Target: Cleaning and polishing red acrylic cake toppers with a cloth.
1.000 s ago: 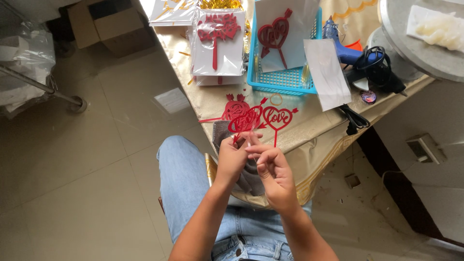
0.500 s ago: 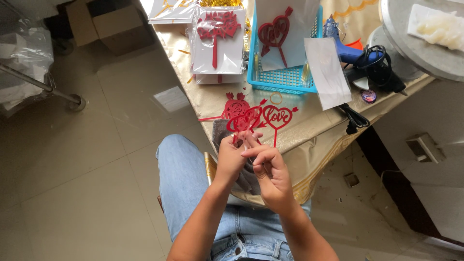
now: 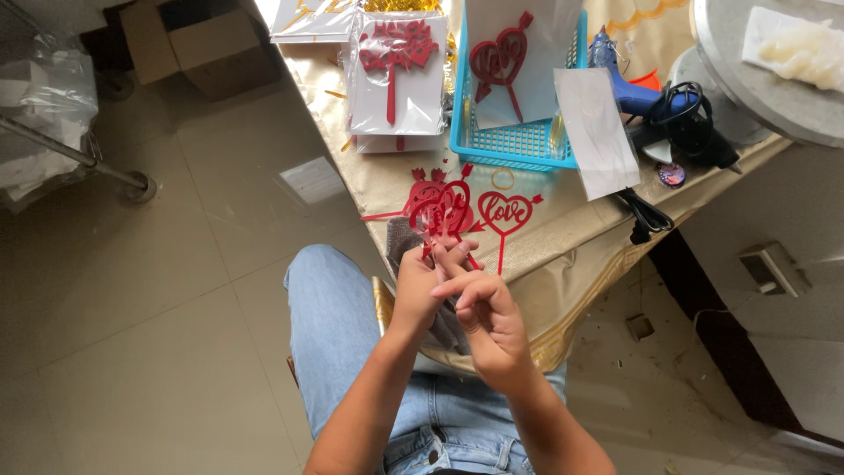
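Red heart topper [image 3: 442, 211]: a thin red cut-out heart on a stick, held upright just above the person's lap, at the near edge of the table; its stick runs down into the fingers of both hands.
Left hand [image 3: 420, 290]: fingers together, pinched on the lower stick of the red heart topper; the thumb side faces the other hand.
Right hand [image 3: 486, 318]: fingers curled, fingertips [image 3: 450, 288] touching the left hand at the stick; whether they actually clamp the stick I cannot tell, since the left hand hides that spot.
Second heart topper [image 3: 505, 214]: same red, heart with cut-out lettering, lying flat on the cloth just right of the held one, stick pointing toward the person.
More red pieces [image 3: 420, 189]: lying on the cloth behind the held heart, partly hidden by it.
Grey cloth [image 3: 400, 239]: bunched at the table edge, just beside the left hand.
Table [image 3: 580, 237]: covered in a gold-beige cloth with a fringed hem.
Blue basket [image 3: 519, 145]: farther back on the table, with a bagged red heart topper [image 3: 499, 62] leaning in it.
White packets [image 3: 396, 75]: left of the basket, stacked, a red topper showing in the top one.
Blue glue gun [image 3: 629, 88]: right of the basket, beside a coiled black cable [image 3: 690, 119].
Black scissors [image 3: 646, 218]: near the right table edge.
Jeans [image 3: 330, 325]: the person's knee, below the hands.
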